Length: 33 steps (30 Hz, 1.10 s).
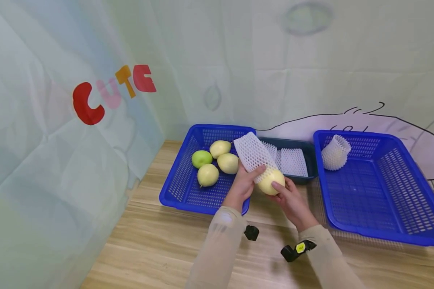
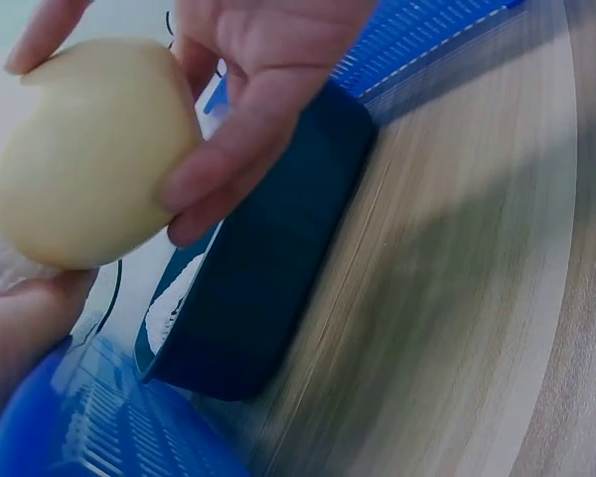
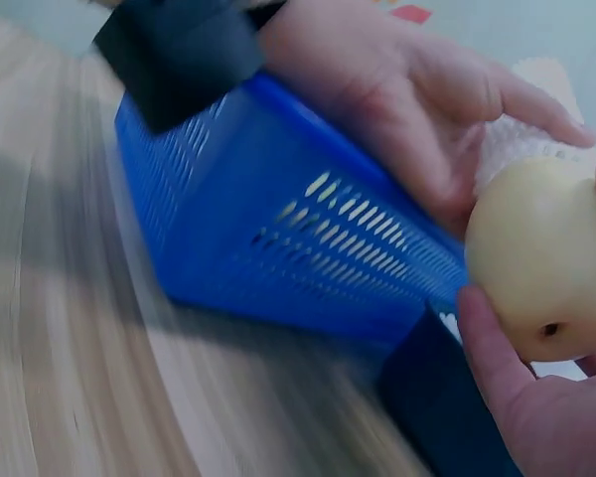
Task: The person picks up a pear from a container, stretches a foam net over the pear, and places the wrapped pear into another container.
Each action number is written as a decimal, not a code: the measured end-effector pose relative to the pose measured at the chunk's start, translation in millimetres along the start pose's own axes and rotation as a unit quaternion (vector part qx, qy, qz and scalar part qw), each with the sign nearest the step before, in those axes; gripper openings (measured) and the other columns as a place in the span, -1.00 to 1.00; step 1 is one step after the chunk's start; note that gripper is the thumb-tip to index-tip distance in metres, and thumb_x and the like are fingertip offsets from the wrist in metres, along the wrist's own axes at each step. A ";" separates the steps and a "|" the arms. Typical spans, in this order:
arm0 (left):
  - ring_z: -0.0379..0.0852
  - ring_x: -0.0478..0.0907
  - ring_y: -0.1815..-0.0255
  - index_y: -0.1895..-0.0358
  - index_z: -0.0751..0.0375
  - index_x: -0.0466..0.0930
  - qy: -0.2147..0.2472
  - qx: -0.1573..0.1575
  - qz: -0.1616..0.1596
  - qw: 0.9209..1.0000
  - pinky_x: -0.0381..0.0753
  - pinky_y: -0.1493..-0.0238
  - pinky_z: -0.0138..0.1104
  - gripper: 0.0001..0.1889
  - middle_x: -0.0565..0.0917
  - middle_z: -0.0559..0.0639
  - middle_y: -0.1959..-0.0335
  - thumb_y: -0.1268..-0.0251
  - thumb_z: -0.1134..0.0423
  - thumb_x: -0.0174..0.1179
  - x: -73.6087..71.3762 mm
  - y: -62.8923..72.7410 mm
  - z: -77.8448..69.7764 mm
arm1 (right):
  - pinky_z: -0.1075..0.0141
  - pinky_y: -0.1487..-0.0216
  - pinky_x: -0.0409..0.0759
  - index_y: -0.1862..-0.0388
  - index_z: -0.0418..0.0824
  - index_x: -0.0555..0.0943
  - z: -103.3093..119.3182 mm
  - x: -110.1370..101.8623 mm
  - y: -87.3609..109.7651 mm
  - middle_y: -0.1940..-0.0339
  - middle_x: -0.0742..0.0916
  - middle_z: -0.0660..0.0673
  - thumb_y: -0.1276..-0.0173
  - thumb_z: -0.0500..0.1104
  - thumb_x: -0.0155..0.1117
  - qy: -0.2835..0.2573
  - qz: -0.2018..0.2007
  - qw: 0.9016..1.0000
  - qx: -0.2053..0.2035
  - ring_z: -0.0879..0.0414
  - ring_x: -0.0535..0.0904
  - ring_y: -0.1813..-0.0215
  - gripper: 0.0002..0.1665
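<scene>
Pale yellow fruit (image 1: pixel 266 185) is held above the worktop (image 1: pixel 148 241), before the dark green tray (image 1: pixel 301 180) and between the left blue basket (image 1: pixel 188 206) and the right blue basket (image 1: pixel 361 200); one end appears to be lodged in the mouth of a foam net sleeve (image 1: pixel 252 150), the other is bare; the net is pinched under the thumb by the grip of the left hand (image 1: pixel 241 183), while the fruit is clasped between thumb and fingers of the right hand (image 1: pixel 293 201); for a neat fit, the mouth should probably be spread evenly and the fruit eased in along the sleeve, with light pressure so that neither skin nor mesh is harmed; the skin looks smooth, the form rounded, and a small dark pit is shown in the right wrist view; the sleeve is white, diamond-meshed and springy-looking, its far part flattened; folded nets (image 1: pixel 294 161) of similar mesh are kept in the tray.
</scene>
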<state>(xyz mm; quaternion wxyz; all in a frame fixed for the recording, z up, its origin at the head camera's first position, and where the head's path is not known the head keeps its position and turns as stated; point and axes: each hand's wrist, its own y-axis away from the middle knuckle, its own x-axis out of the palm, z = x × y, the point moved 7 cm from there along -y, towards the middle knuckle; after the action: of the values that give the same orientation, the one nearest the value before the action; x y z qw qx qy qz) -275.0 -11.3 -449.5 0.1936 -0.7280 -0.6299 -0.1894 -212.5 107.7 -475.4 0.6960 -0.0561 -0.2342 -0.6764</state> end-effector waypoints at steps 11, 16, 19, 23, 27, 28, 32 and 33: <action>-0.03 0.36 -0.17 -0.40 0.07 -0.12 -0.100 0.022 0.070 0.992 0.32 -0.20 -0.28 -0.04 0.33 0.13 -0.23 0.06 0.59 0.22 8.3 6.6 -3.8 | 0.25 -0.07 0.47 -0.17 -0.04 0.19 8.3 10.1 5.0 0.02 0.52 -0.02 -0.50 0.06 -0.23 -0.122 0.096 0.987 0.037 0.15 0.50 0.00 -0.64; -0.08 0.37 -0.14 -0.39 0.03 -0.01 -0.149 0.016 0.116 0.982 0.29 -0.21 -0.29 -0.08 0.36 0.07 -0.21 0.06 0.55 0.27 15.5 10.7 -4.4 | 0.25 -0.07 0.45 -0.24 0.05 0.17 10.8 14.9 1.8 -0.10 0.44 -0.01 -0.45 0.21 -0.23 -0.148 0.108 0.981 0.058 0.16 0.48 -0.04 -0.52; -0.11 0.34 -0.16 -0.39 0.03 0.00 -0.179 0.005 0.134 0.975 0.27 -0.23 -0.30 -0.07 0.34 0.04 -0.23 0.05 0.54 0.30 21.3 14.6 -7.3 | 0.29 -0.05 0.44 -0.26 0.05 0.16 12.1 18.5 -0.5 -0.09 0.44 0.00 -0.43 0.24 -0.20 -0.161 0.104 0.979 0.074 0.18 0.47 -0.02 -0.47; -0.12 0.31 -0.18 -0.41 0.10 -0.04 -0.208 -0.010 0.146 0.967 0.24 -0.24 -0.32 -0.05 0.31 0.05 -0.25 0.05 0.55 0.30 29.8 21.3 -16.1 | 0.33 -0.02 0.42 -0.22 0.03 0.19 16.3 22.2 -2.7 -0.05 0.47 0.03 -0.41 0.26 -0.19 -0.164 0.090 0.979 0.081 0.19 0.44 -0.01 -0.47; -0.17 0.34 -0.11 -0.40 0.13 -0.03 -0.228 -0.019 0.154 0.961 0.28 -0.21 -0.34 -0.05 0.35 0.05 -0.20 0.08 0.57 0.31 27.6 17.3 -9.1 | 0.32 0.02 0.43 -0.21 0.03 0.21 20.6 24.2 -3.7 -0.03 0.49 0.03 -0.40 0.27 -0.18 -0.176 0.089 0.977 0.084 0.18 0.43 -0.02 -0.47; -0.19 0.35 -0.09 -0.40 0.13 -0.01 -0.229 -0.020 0.157 0.961 0.28 -0.20 -0.35 -0.06 0.36 0.03 -0.18 0.09 0.56 0.32 26.5 15.6 -6.2 | 0.32 0.03 0.44 -0.20 0.03 0.21 21.2 24.5 -3.9 -0.02 0.51 0.03 -0.40 0.26 -0.16 -0.182 0.089 0.975 0.087 0.17 0.43 -0.02 -0.47; -0.20 0.38 -0.04 -0.36 0.14 0.07 -0.238 -0.014 0.168 0.957 0.29 -0.19 -0.35 -0.11 0.41 0.01 -0.10 0.10 0.55 0.34 25.9 12.9 -1.7 | 0.33 0.09 0.47 -0.15 0.03 0.25 23.1 24.2 -3.9 0.03 0.53 0.04 -0.41 0.21 -0.11 -0.190 0.082 0.973 0.099 0.18 0.44 0.02 -0.54; -0.21 0.38 -0.04 -0.35 0.11 0.08 -0.239 -0.012 0.169 0.956 0.28 -0.20 -0.35 -0.10 0.41 -0.02 -0.10 0.10 0.53 0.35 25.9 12.7 -1.6 | 0.33 0.09 0.47 -0.14 0.02 0.26 23.7 23.9 -3.6 0.04 0.53 0.03 -0.41 0.19 -0.10 -0.194 0.079 0.973 0.100 0.18 0.45 0.03 -0.56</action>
<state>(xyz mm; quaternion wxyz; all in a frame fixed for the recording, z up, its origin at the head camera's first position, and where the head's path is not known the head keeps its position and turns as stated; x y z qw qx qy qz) -259.0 8.0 -435.2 0.0579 -0.8499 -0.5234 0.0183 -222.5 94.9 -445.7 0.6910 -0.1343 -0.4259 -0.5684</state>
